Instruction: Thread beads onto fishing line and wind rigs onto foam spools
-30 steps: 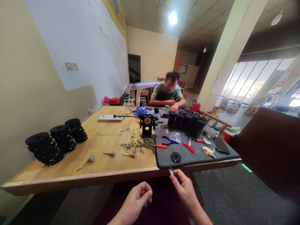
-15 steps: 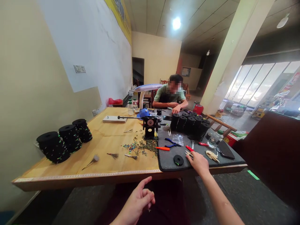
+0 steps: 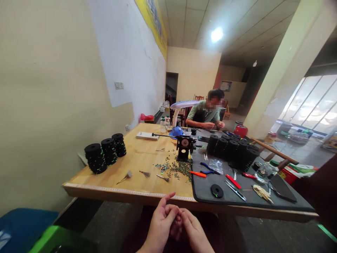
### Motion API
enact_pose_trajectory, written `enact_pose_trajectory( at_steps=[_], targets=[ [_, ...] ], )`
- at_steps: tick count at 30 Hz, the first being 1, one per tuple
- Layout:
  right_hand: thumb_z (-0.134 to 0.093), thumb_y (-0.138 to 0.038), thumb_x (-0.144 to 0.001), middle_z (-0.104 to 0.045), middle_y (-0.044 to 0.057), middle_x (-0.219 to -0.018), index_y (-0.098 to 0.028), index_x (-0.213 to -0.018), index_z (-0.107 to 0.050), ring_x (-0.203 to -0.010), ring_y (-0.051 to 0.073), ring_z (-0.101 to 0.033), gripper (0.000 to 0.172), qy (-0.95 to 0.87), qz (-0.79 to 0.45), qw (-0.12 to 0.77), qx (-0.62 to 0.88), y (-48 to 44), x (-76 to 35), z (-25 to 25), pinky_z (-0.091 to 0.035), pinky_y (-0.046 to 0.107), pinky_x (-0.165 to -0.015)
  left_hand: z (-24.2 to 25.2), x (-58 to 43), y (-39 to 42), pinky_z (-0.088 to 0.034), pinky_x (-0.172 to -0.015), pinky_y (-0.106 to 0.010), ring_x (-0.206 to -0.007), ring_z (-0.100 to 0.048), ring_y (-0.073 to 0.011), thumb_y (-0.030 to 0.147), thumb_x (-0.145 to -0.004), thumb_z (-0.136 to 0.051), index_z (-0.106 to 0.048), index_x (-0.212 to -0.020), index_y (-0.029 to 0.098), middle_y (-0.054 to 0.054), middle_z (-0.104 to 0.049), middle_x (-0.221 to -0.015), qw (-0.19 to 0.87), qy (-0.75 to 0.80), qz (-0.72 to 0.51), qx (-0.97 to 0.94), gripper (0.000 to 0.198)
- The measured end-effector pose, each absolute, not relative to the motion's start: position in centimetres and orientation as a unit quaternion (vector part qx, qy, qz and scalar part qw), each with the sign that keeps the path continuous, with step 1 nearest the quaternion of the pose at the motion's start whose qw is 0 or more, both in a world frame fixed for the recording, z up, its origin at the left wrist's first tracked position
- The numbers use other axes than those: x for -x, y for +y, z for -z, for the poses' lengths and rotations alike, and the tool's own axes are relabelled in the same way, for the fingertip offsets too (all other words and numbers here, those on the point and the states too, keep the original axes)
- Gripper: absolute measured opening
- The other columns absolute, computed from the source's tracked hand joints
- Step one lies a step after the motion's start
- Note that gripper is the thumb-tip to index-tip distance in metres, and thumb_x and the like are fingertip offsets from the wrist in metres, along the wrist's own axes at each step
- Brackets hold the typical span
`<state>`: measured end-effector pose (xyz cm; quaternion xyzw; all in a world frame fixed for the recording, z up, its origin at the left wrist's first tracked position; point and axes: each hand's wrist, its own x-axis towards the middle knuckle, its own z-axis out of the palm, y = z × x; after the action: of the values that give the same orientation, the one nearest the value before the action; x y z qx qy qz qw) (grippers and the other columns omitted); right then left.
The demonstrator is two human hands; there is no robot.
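My left hand (image 3: 163,219) is in front of the table's near edge, thumb and fingers pinched, index finger stretched out. My right hand (image 3: 193,228) meets it there, its fingertips closed against the left ones. Whatever lies between them is too small or hidden to make out. On the dark mat (image 3: 210,196) beyond my right hand lies a pair of silver thread snips (image 3: 235,190). Left of the snips is a flat black spool (image 3: 217,191) with a green bit on it. A red-handled tool (image 3: 233,181) lies just behind the snips.
Blue pliers (image 3: 210,169), an orange-handled tool (image 3: 198,174) and black spools (image 3: 231,147) are on the mat. A black winding device (image 3: 184,147) stands by scattered beads (image 3: 179,168). More spools (image 3: 96,159) stand at left. Across the table sits a person (image 3: 204,114).
My right hand has left the snips on the mat and come back to my left hand. The view has turned left. The other person's hands have lifted together.
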<state>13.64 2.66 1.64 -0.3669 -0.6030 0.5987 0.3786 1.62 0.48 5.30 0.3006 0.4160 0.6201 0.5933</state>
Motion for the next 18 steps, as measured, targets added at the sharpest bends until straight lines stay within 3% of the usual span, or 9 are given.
enact_pose_trajectory(
  at_steps=[3, 7, 12, 18],
  targets=[
    [-0.049, -0.062, -0.080, -0.052, -0.003, -0.054, -0.017, -0.086, -0.059, -0.044, 0.010, -0.042, 0.046, -0.621, -0.570, 0.365, 0.396, 3.3, -13.0, -2.1, -0.034, 0.021, -0.045, -4.4, -0.4, 0.8, -0.045, -0.059, -0.022, -0.061, -0.061, -0.0124, 0.034, -0.067, -0.075, -0.053, -0.115, 0.017, -0.001, -0.070, -0.068, 0.557, 0.436, -0.650, -0.280, 0.055],
    [-0.054, -0.044, -0.082, -0.054, -0.002, -0.061, -0.017, -0.069, -0.057, -0.056, 0.012, -0.044, 0.030, -0.702, -0.456, 0.348, 0.424, 4.4, -13.0, -3.1, -0.034, 0.022, -0.054, -3.0, 1.3, 1.3, -0.047, -0.062, -0.023, -0.074, -0.067, -0.0174, 0.033, -0.068, -0.074, -0.055, -0.114, 0.015, -0.006, -0.073, -0.077, 0.546, 0.457, -0.660, -0.241, 0.052],
    [-0.050, -0.031, -0.083, -0.054, -0.003, -0.057, -0.018, -0.069, -0.058, -0.055, 0.013, -0.046, 0.021, -0.776, -0.340, 0.288, 0.447, 6.1, -12.2, -3.4, -0.031, 0.022, -0.054, -2.4, 5.1, 1.8, -0.048, -0.061, -0.024, -0.076, -0.068, -0.0191, 0.036, -0.070, -0.072, -0.052, -0.116, 0.014, -0.007, -0.074, -0.075, 0.459, 0.489, -0.702, -0.242, 0.054],
    [-0.049, -0.030, -0.083, -0.062, -0.001, -0.058, -0.021, -0.075, -0.064, -0.057, 0.016, -0.055, 0.020, -0.818, -0.266, 0.221, 0.459, 8.6, -11.0, -4.3, -0.032, 0.023, -0.054, -2.6, 9.9, 0.9, -0.048, -0.058, -0.024, -0.074, -0.068, -0.0211, 0.043, -0.066, -0.073, -0.062, -0.092, 0.016, -0.005, -0.073, -0.076, 0.290, 0.554, -0.737, -0.256, 0.039]
  ],
)
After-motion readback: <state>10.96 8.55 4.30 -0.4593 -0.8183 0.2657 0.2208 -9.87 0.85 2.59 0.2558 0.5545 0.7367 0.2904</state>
